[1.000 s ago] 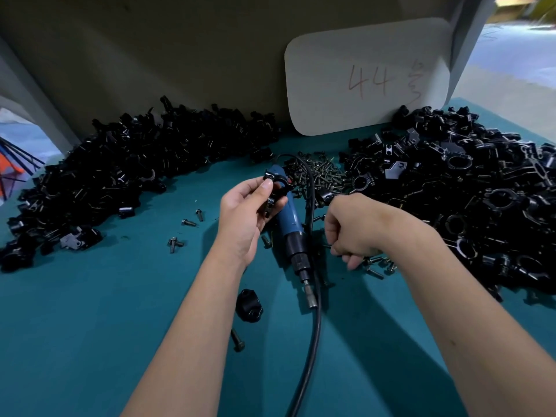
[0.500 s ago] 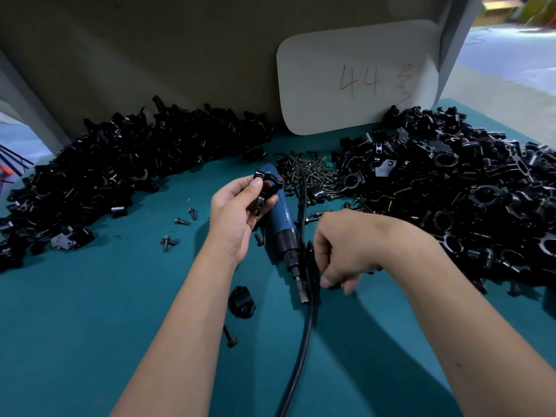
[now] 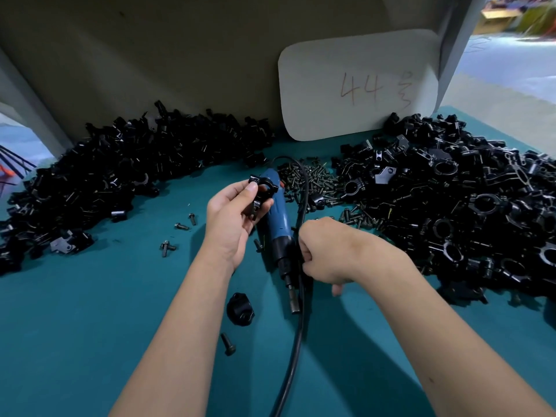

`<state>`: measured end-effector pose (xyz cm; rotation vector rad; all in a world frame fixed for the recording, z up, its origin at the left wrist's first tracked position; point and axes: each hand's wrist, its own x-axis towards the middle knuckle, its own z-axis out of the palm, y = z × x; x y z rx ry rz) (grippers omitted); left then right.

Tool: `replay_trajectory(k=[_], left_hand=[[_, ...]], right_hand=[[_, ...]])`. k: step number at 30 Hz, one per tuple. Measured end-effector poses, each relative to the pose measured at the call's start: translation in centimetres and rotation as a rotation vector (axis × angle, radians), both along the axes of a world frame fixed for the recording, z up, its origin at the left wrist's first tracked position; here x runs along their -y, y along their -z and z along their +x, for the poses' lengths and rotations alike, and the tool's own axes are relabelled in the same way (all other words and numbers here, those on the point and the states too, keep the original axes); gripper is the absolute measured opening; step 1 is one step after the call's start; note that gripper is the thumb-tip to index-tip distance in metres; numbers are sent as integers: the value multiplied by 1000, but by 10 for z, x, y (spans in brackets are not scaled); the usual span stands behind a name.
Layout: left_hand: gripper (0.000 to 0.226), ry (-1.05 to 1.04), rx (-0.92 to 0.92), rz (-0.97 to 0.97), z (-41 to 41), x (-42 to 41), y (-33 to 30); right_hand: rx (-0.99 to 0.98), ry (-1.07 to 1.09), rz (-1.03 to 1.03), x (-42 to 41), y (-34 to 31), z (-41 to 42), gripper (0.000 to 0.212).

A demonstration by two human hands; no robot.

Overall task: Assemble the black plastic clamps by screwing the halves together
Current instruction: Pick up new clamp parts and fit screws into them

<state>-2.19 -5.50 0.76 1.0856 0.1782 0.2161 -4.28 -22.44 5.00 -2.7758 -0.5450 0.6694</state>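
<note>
Left hand (image 3: 233,224) pinches the black clamp (image 3: 261,191) at thumb and fingertips, held above the blue electric screwdriver (image 3: 278,224). Right hand (image 3: 326,254) is curled at the driver's black collar; grip contents hidden. Driver lies lengthwise, bit toward the person, nearer the right hand.

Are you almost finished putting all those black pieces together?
Not nearly. The pile on the right may hold finished clamps, though that is hard to tell. The left hand holds one clamp; the right hand is at the blue screwdriver. The big left pile still waits.
</note>
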Motion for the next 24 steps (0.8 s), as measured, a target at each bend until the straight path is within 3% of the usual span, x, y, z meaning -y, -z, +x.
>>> replay_trajectory(k=[4,13,18,20,24], left_hand=[[24,1,6,12,0,-1,0],[28,-4,11,-12,1,-5,0],[27,-12,4,-12,1,-5,0],[29,-19,7,-13,0,-6,-1],[34,-41,12,-24,1,-10,-1]], right_hand=[[-26,3,22,-4,-1,1,34],[84,160,152,-1,20,12,14],[155,143,339,-7,30,17,12],[205,153,396,-12,34,16,20],[276,148,330,-20,37,17,14]])
